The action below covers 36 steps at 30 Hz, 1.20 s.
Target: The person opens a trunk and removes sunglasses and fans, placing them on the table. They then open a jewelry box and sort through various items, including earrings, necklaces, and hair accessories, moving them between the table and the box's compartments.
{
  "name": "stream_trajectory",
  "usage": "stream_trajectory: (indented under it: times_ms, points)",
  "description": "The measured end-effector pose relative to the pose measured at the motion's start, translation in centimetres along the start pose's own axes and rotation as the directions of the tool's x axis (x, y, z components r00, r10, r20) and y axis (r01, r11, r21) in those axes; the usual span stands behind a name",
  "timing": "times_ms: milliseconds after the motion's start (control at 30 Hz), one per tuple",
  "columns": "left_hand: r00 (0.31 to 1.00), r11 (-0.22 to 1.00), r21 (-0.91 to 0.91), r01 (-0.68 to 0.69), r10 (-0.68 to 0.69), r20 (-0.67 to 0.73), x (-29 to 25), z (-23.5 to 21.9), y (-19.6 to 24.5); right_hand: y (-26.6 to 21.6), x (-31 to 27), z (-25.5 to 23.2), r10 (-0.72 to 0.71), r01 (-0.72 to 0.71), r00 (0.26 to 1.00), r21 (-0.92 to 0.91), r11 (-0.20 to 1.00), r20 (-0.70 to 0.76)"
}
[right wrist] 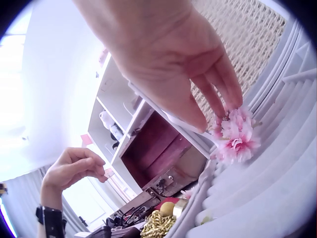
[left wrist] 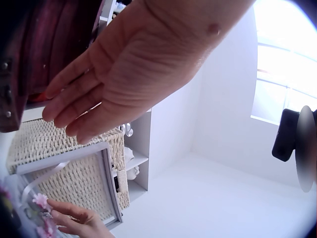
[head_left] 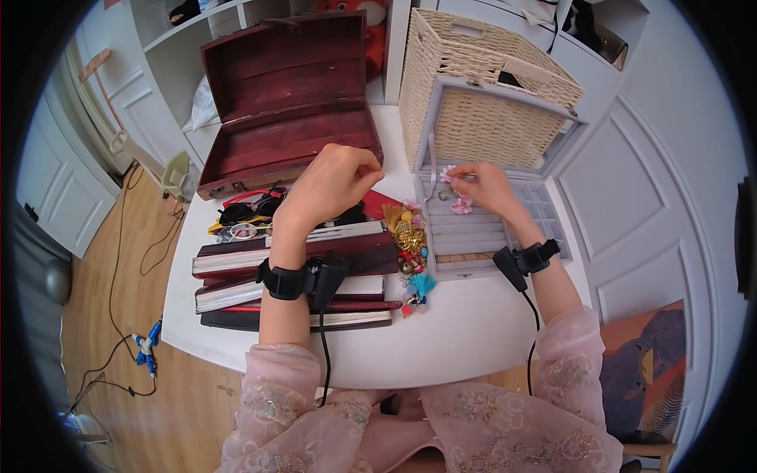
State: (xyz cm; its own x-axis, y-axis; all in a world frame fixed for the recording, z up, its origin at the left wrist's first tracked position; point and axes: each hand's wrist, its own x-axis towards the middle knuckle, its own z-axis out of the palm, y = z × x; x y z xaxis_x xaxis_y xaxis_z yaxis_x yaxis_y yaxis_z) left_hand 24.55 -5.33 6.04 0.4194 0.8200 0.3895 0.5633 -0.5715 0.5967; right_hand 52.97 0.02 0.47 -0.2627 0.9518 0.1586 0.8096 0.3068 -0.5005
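Your right hand [head_left: 485, 189] pinches a flower [right wrist: 238, 138], box [head_left: 473, 235] beneath it; your left hand [head_left: 327, 185] hangs apart, fingers loose, trinkets [head_left: 408, 236] between both.

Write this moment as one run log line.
right hand: holding pink-and-white petalled ornament; over: grey ridged rectangular box, lid open; left hand: raised, nothing visibly held; dark-red wooden chest: open
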Motion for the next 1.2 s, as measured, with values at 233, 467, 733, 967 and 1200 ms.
stream_trajectory:
  times_ms: [233, 467, 733, 967, 1200]
  points:
    - [0.997, 0.996, 0.042, -0.077, 0.078, -0.022, 0.1, 0.4, -0.3, 1.8, 0.6, 2.2, -0.076, 0.072, 0.996, 0.064, 0.995, 0.055]
    - [0.997, 0.996, 0.044, -0.077, 0.077, -0.008, 0.3, 0.7, -1.2, 1.6, 0.5, 2.3, -0.171, 0.164, 0.983, 0.097, 0.982, 0.065]
    - [1.000, 1.000, 0.027, -0.004, 0.003, 0.024, 0.1, 0.4, -0.4, 0.4, -0.4, 1.7, -0.097, 0.084, 0.993, -0.169, 0.982, -0.065]
    - [1.000, 1.000, 0.028, -0.008, 0.008, 0.030, 0.0, 0.2, -0.2, 1.0, 0.0, 1.0, -0.156, 0.173, 0.981, -0.163, 0.971, 0.117]
    - [0.999, 1.000, 0.025, 0.002, -0.003, 0.038, 0.0, 0.2, -0.1, 1.6, 0.1, 1.8, -0.235, 0.259, 0.951, -0.102, 0.960, 0.199]
